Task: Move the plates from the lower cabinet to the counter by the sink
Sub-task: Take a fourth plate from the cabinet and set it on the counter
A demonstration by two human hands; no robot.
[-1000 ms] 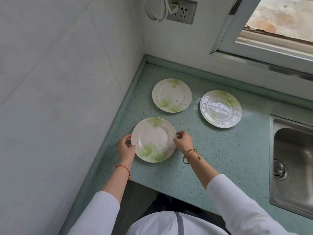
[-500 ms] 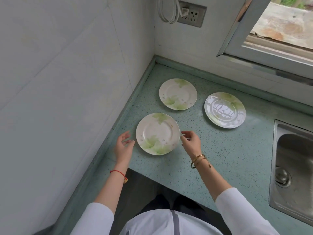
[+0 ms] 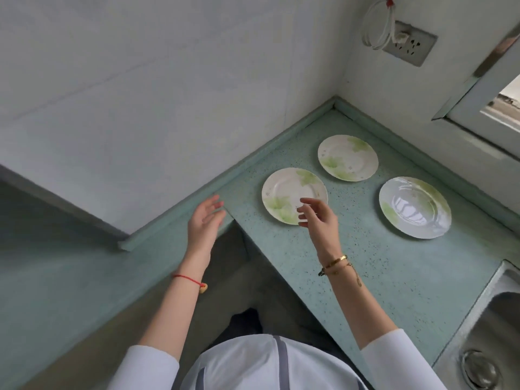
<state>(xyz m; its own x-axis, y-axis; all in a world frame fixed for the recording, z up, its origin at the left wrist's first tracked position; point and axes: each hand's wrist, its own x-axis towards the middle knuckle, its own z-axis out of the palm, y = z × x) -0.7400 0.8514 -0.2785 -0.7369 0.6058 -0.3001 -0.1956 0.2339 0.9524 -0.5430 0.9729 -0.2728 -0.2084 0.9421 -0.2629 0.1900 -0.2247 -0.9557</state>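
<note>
Three white plates with green leaf prints lie flat on the speckled green counter [image 3: 351, 266]. The nearest plate [image 3: 284, 190] is by the counter's left end, a second plate [image 3: 347, 158] sits behind it near the corner, and a third plate [image 3: 414, 206] lies to the right. My right hand [image 3: 318, 218] hovers over the near edge of the nearest plate, fingers apart, holding nothing. My left hand [image 3: 205, 220] is open beside the counter's left end, away from the plate. The lower cabinet is not in view.
A steel sink [image 3: 486, 339] is set into the counter at the lower right. White tiled walls meet at the corner, with a socket and coiled white cable [image 3: 394, 38] above. A window frame [image 3: 478, 88] is at the right. A lower green ledge [image 3: 56, 277] runs left.
Both hands let go of the nearest plate, which now rests on the counter, and drew back from it. The view has swung left and down.
</note>
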